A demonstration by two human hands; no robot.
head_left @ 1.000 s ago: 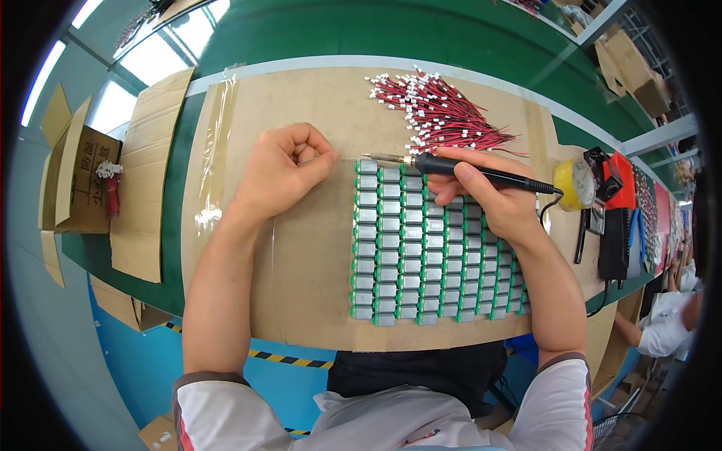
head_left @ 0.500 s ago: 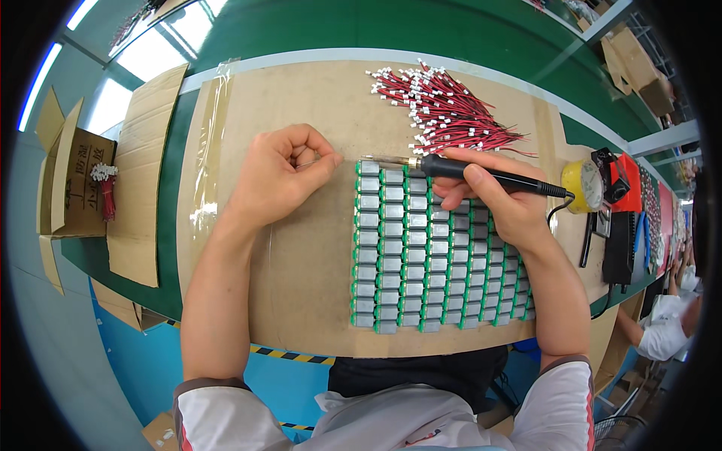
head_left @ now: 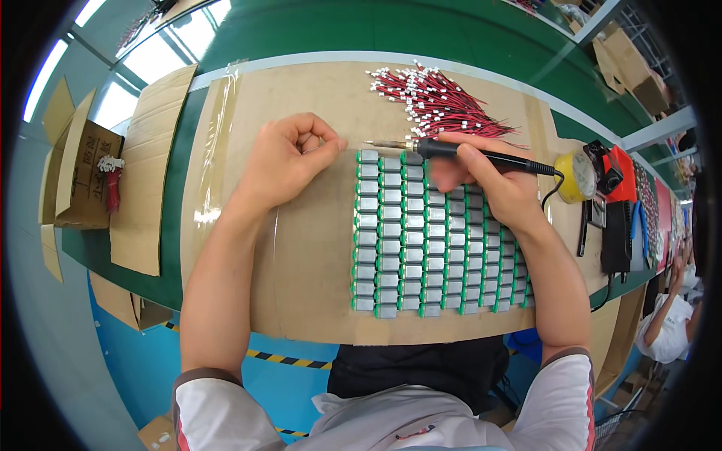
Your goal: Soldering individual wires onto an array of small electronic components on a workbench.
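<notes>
The right hand (head_left: 513,192) is wrapped round the black handle of an iron (head_left: 434,149), its cord trailing off to the right. Closest to the body, the grey, green-edged blocks (head_left: 410,237) stand in tight columns on the cardboard (head_left: 301,289), running away from the person. Across their far end lies the iron, its long axis nearly sideways and its tip pointing left. From where I stand, the tip is just beyond the top of the leftmost column; I can't tell whether it touches anything. The left hand (head_left: 289,161) is the nearer one to that tip, just left of it, with fingers curled and thumb against forefinger; whether something thin is pinched there I can't make out. Farther off sit a yellow tape roll (head_left: 577,177), then the fanned red-and-black leads (head_left: 440,105).
</notes>
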